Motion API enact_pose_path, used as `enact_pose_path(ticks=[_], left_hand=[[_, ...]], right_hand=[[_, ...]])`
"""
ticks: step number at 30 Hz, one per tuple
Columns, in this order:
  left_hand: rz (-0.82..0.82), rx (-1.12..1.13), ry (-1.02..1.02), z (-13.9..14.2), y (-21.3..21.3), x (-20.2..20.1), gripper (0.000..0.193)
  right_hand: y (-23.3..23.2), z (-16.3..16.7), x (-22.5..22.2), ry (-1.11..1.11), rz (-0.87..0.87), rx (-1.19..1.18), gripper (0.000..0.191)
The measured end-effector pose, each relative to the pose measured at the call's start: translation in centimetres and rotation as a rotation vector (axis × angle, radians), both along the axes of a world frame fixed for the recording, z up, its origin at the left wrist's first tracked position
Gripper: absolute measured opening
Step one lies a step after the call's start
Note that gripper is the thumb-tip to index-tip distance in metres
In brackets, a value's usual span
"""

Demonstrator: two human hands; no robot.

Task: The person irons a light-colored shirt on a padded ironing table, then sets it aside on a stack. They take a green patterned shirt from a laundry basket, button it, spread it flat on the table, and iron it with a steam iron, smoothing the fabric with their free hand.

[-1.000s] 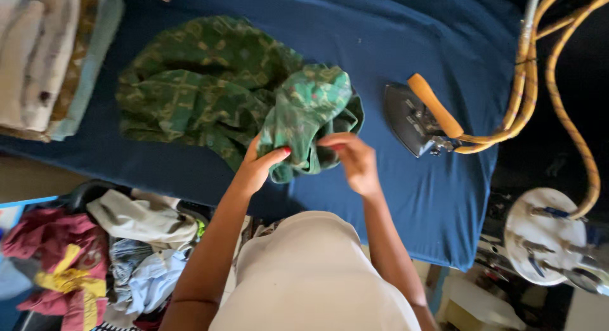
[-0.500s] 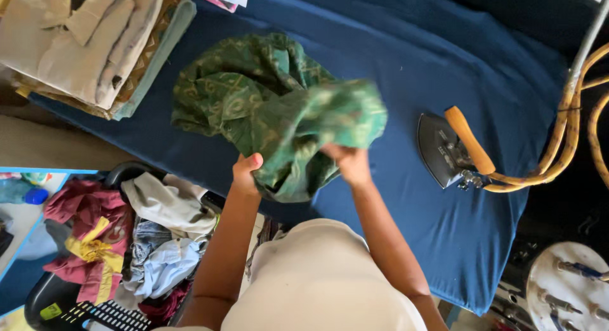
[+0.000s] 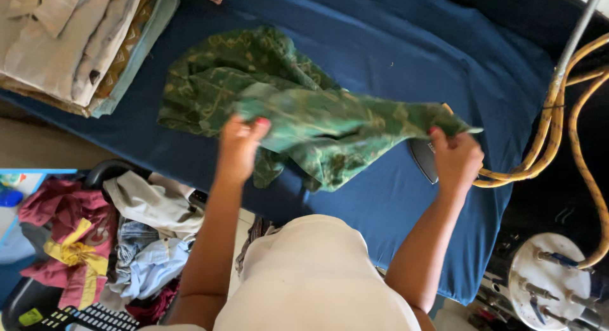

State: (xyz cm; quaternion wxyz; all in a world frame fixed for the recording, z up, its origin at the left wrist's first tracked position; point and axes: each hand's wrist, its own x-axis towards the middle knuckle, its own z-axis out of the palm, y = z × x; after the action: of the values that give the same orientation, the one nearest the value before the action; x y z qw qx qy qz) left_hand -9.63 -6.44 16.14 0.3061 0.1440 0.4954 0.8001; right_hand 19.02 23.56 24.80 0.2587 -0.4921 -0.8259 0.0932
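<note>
A green patterned garment (image 3: 298,115) lies partly on the blue ironing table (image 3: 393,58) and is partly lifted. My left hand (image 3: 241,144) grips one part of it at the middle of the view. My right hand (image 3: 455,156) grips another corner to the right, so the cloth is stretched wide between both hands above the table. The far part of the garment still rests bunched on the blue cover. Behind my right hand the dark iron (image 3: 424,160) is mostly hidden by the cloth and hand.
A stack of folded clothes (image 3: 76,45) sits at the table's far left. A basket of mixed crumpled clothes (image 3: 108,236) stands on the floor at lower left. Yellow hoses (image 3: 558,134) and a metal pole run down the right, above a round white vessel (image 3: 549,277).
My hands have moved apart, spreading the green garment from a bunched bundle into a wide stretch. My right hand has swung right and now covers the iron.
</note>
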Motion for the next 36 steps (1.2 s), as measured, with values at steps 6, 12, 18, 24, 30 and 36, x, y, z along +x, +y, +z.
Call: enact_pose_path(ticks=[6, 12, 18, 24, 30, 36], left_hand=[[-0.312, -0.252, 0.841, -0.8, 6.3, 10.1, 0.053], [-0.701, -0.446, 0.916, -0.3, 5.5, 10.8, 0.028], [0.107, -0.859, 1.156, -1.2, 2.4, 6.0, 0.065], [0.086, -1.17, 1.048, -6.0, 0.6, 4.7, 0.066], [-0.078, -0.987, 0.838, -6.4, -2.1, 2.0, 0.028], [-0.437, -0.766, 0.868, 3.7, -4.1, -1.7, 0.023]], right_hand=[[-6.3, -3.0, -3.6, -0.003, 0.197, -0.239, 0.054], [-8.4, -6.8, -4.9, 0.021, 0.497, -0.624, 0.032], [-10.1, -5.6, -4.6, 0.021, 0.42, -0.273, 0.043], [-12.6, -9.9, -5.9, -0.157, 0.589, -0.103, 0.042], [-6.6, -12.7, -3.1, -0.259, 0.217, -0.207, 0.012], [0.1, -2.4, 7.3, 0.409, 0.546, -0.755, 0.027]])
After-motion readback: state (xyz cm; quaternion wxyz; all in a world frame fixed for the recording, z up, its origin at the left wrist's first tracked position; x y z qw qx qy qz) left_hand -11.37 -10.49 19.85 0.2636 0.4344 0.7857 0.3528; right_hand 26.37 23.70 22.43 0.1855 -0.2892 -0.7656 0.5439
